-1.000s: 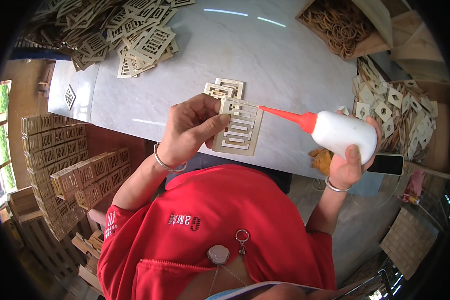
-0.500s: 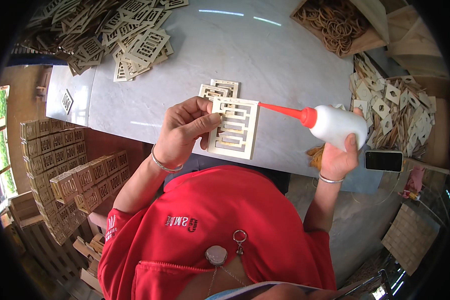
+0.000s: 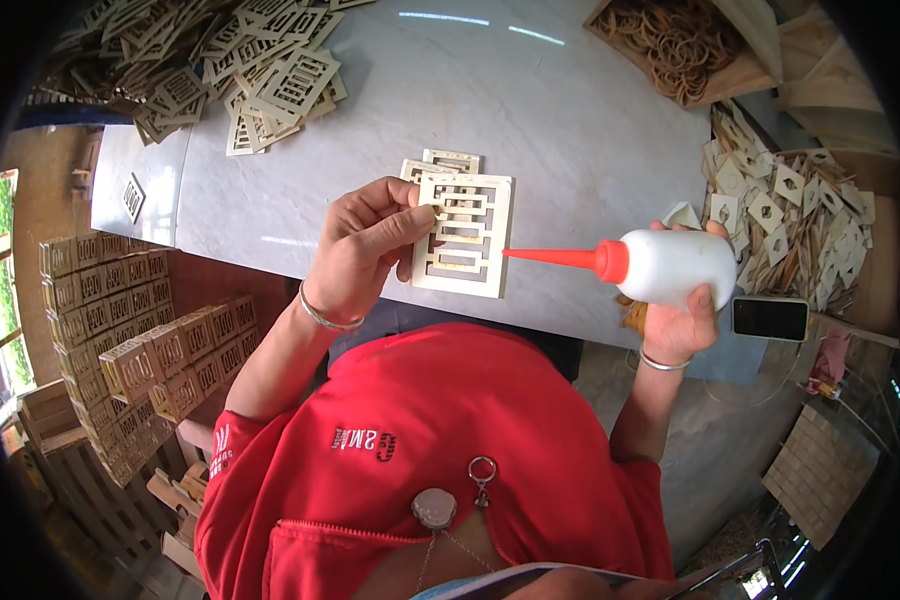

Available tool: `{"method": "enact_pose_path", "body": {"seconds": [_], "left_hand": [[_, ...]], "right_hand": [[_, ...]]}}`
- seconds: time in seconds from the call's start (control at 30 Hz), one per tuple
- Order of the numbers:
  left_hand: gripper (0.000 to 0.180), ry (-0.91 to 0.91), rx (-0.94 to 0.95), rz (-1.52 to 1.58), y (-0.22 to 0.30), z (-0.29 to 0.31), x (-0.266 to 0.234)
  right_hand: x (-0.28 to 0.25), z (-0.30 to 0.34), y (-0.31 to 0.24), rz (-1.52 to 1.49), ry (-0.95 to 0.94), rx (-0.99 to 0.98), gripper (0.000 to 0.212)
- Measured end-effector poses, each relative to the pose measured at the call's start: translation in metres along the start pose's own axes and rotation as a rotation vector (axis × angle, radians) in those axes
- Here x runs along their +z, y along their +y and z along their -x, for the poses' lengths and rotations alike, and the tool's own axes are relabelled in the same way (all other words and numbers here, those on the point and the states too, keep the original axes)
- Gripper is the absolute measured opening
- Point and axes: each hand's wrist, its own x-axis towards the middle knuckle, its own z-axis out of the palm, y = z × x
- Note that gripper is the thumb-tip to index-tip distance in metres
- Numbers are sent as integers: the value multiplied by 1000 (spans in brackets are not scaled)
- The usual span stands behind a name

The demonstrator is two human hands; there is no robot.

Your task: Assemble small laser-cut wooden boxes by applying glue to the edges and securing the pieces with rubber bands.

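Between the thumb and fingers of my left hand (image 3: 370, 235) is a pale wooden fretwork panel (image 3: 500, 225), held upright by its left edge. My right hand (image 3: 682, 325) grips a white glue bottle (image 3: 675, 268) lying sideways, its long red nozzle (image 3: 555, 258) pointing left. The nozzle tip meets the panel's right edge, a bit below mid-height. Behind the held panel, more cut-out panels (image 3: 452, 160) lie on the grey table (image 3: 340, 170), partly hidden by it.
A heap of fretwork panels (image 3: 290, 85) covers the far left. Far right stand a box of wooden rings (image 3: 665, 50) and a pile of small pale pieces with holes (image 3: 765, 210). A phone (image 3: 770, 319) lies at right. Stacked wooden lattice boxes (image 3: 110, 330) stand left of the table.
The nozzle tip has moved from the panel's upper right corner down along its right edge. The held panel has risen slightly, and the bottle now lies more level.
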Motion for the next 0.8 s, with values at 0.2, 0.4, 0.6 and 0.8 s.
{"method": "enact_pose_path", "body": {"seconds": [0.2,0.4,0.6,0.8], "left_hand": [[8,33,11,24,-6,-4,-6],[9,35,14,41,-8,-4,-11],[12,124,58,-207,-12,-6,-45],[14,252,96,-492,-44,-12,-81]], "right_hand": [[1,3,-4,-4,-76,-3,71],[-2,6,-1,-75,-172,17,71],[-12,14,6,-120,2,96,76],[-16,14,16,-131,46,127,79]]}}
